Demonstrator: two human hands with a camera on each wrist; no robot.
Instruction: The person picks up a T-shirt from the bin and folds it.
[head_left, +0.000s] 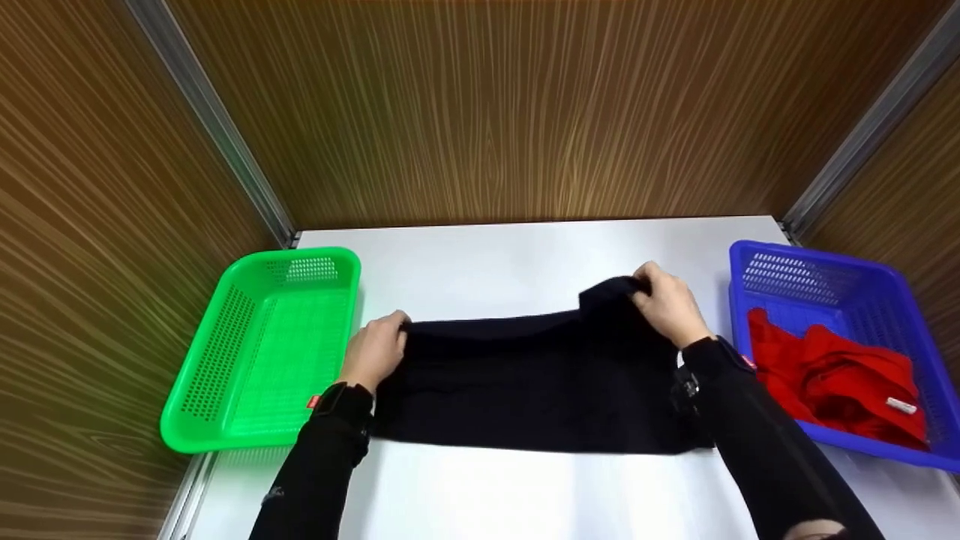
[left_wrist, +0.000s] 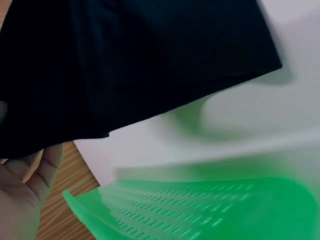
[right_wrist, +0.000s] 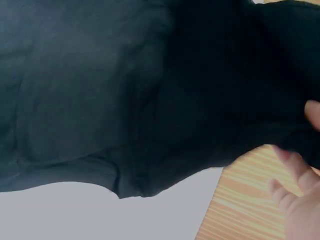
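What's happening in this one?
A person is handling a dark cloth laid out on a white table. The left hand grips its far left corner, and the right hand pinches its far right corner, where the fabric is raised and bunched. Most of the cloth lies spread between and in front of the hands. A green basket stands to the left, and a blue basket holding crumpled red fabric stands to the right.

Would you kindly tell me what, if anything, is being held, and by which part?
The black cloth: the left hand grips its far left corner, the right hand its raised far edge, toward the right.
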